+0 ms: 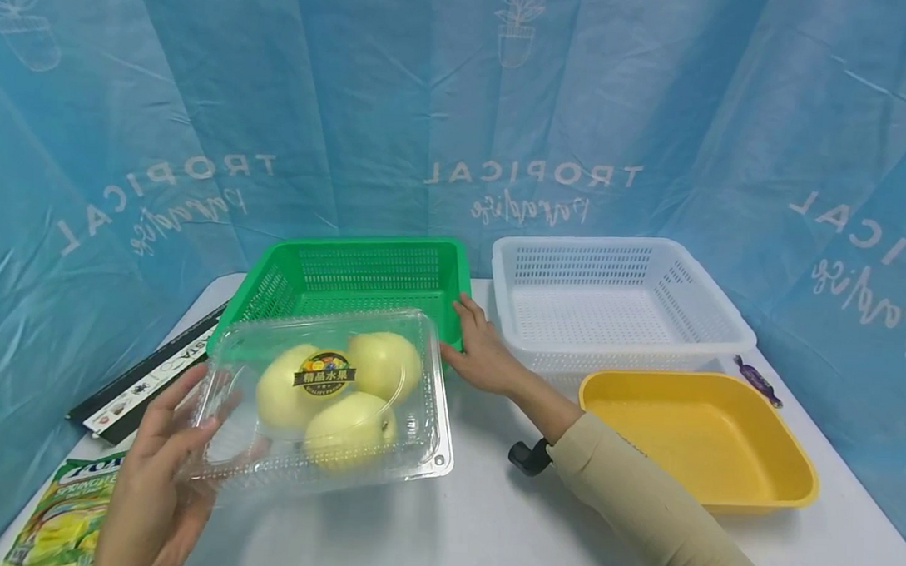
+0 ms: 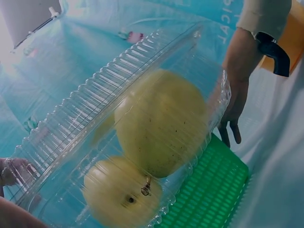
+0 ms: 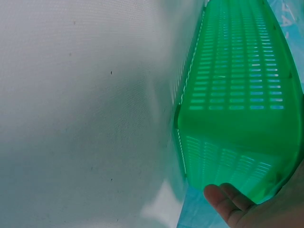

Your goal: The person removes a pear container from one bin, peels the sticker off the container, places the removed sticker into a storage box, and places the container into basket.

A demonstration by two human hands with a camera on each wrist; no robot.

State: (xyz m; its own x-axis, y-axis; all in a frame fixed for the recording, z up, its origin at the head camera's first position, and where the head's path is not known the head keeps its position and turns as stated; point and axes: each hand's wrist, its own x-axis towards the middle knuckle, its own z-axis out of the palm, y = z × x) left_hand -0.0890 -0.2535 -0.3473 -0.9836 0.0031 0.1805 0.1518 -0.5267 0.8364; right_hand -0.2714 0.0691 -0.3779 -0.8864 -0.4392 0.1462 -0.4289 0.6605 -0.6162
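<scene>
My left hand grips the left end of a clear plastic fruit box, raised and tilted above the table's front left. Inside the box lie three pale yellow-green fruits; a black label is on its lid. From below, the left wrist view shows a fruit's stem through the ribbed plastic. At the near right corner of a green basket, my right hand holds the rim, fingers along the outer side. The fruit box hides the basket's near left part.
A white basket stands at the back right, a yellow tray in front of it. Beside them lies a purple-wrapped sweet. A black-and-white flat box and a green-yellow packet lie at left. Blue curtains enclose the table.
</scene>
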